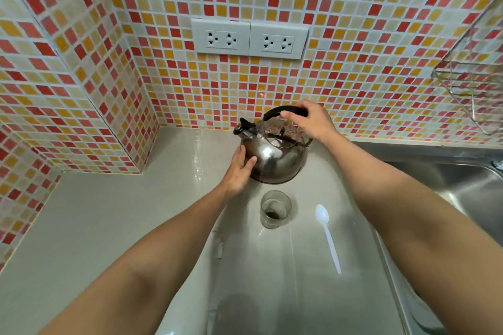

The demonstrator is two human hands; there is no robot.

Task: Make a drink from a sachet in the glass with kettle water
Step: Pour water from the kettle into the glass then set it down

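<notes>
Kettle (275,156) stood on counter (109,212) by far wall, spout left. Handle (283,111) gripped by right hand (313,119), fingers curled round. Left hand (239,170) laid flat, open, against kettle side. Glass (275,209) just nearer, dark powder inside. Spoon (328,236) right of glass.

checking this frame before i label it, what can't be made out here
All in the head view:
- Water level in the kettle: hidden by its steel body.
- Dark bit at the bottom of the glass: too small to identify.
- Sink and wire rack: cut off by the right edge.
- Right hand grip on the handle: fingertips hidden.
</notes>
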